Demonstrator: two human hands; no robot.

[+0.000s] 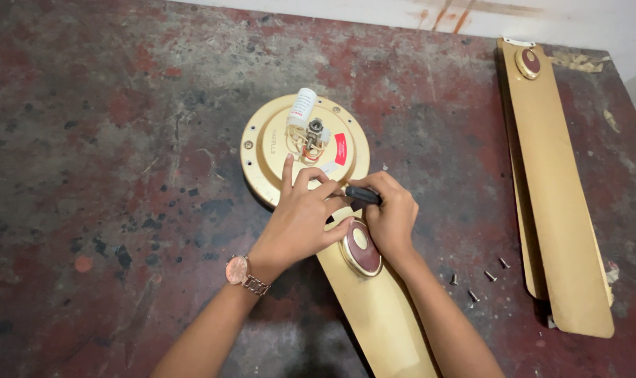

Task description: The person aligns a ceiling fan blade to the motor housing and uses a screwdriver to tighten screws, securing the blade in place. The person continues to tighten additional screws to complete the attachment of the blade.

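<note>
Two hands meet at the near rim of a gold ceiling fan motor housing [265, 150] lying flat on a mottled red-and-grey workbench [87, 175]. The right hand [391, 217] closes its fingers around the black handle of a screwdriver [362, 194], whose long axis runs sideways toward the left hand; its tip is hidden, so I cannot tell what it touches. The left hand [300, 217], with a wristwatch [238, 270], spreads its fingers over the housing, index stretched ahead toward the white capacitor [303, 106], thumb pressing the fan blade [374, 308] just beneath both palms. That blade runs back toward the person. Loose screws [480, 276] lie beyond the right wrist, nearer the right hand, and spare blades [556, 189] farther out.
</note>
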